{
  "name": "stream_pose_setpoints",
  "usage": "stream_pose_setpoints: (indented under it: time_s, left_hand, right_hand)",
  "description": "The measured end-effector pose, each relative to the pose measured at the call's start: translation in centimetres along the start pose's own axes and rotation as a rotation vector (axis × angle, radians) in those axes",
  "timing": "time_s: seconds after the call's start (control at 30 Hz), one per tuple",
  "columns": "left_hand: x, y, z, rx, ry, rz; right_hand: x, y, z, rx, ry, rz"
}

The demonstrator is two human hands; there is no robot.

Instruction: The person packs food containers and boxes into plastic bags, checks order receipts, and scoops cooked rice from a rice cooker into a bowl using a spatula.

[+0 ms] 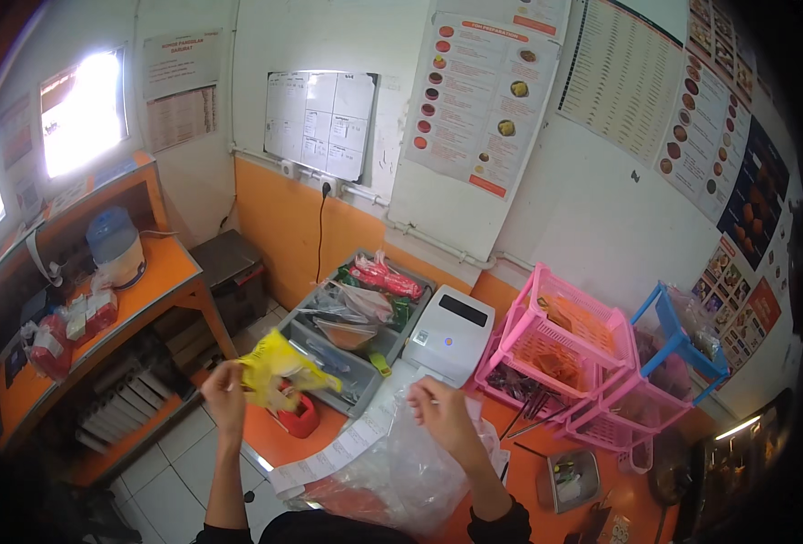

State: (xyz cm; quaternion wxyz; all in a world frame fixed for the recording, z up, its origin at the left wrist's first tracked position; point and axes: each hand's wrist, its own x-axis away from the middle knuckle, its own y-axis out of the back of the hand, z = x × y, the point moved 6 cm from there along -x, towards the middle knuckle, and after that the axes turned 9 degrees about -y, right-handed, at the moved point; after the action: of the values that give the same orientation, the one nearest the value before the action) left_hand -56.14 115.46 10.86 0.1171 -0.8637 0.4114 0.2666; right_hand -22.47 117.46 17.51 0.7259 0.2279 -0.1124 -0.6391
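Observation:
My left hand grips the edge of a crumpled yellow plastic bag, held up above the orange table. My right hand hovers over a clear plastic bag, its fingers curled; whether they pinch anything cannot be told. A red tape dispenser stands behind the yellow bag. From a white label printer, a long strip of printed labels curves across the table, partly beside the clear bag.
A grey divided bin with plastic bags and a yellow-green item stands behind the hands. Pink baskets, a blue rack and a metal container are on the right. An orange shelf is at left.

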Motion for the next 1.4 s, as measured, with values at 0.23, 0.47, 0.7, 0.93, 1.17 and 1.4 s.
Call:
stream_pose_setpoints:
  time_s: [0.23,0.47,0.7,0.93,1.17,1.4]
  left_hand:
    - [4.6,-5.6,1.9,0.287,0.273,0.188]
    - [7.8,-6.8,3.6,0.327,0.109,0.395]
    - [9.3,-8.4,3.9,0.549,0.435,0.589]
    - [10.4,-9.9,4.3,0.748,0.512,0.754]
    - [8.0,-7.0,6.4,0.589,0.502,0.467]
    - [1.1,1.8,9.5,0.502,0.407,0.040]
  right_hand:
    - [1.1,-7.7,0.4,0.020,0.090,0.219]
    - [0.2,-10.4,-2.2,0.403,0.142,-0.121]
    - [-0.6,-13.0,-4.5,0.641,0.314,0.077]
    - [-1.5,-12.1,-8.8,0.807,0.355,-0.045]
    - [-0.2,-9.1,-2.5,0.483,0.688,0.183]
    - [-10.3,-9.2,-6.9,-0.264,-0.002,0.172]
